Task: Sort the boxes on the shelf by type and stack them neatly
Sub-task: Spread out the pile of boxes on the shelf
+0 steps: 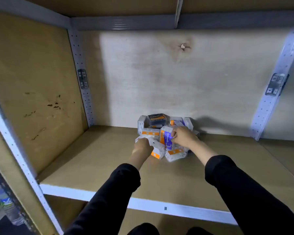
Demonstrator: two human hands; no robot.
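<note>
A loose heap of small boxes lies at the back of the shelf board (pixel 98 167), against the rear panel. Most are white with orange bands; one dark box (pixel 157 119) sits at the top of the heap. My left hand (pixel 143 147) grips a white and orange box (pixel 158 149) at the heap's front left. My right hand (pixel 182 136) pinches a white box with a blue and orange label (pixel 166 138) in the middle. More white boxes (pixel 176 154) lie below and behind my hands, partly hidden.
Perforated metal uprights (pixel 82 78) stand at the rear left and at the right (pixel 271 99). A wooden side panel (pixel 32 92) closes the left. The shelf's white front rail (pixel 143 203) runs across the foreground, with another shelf above.
</note>
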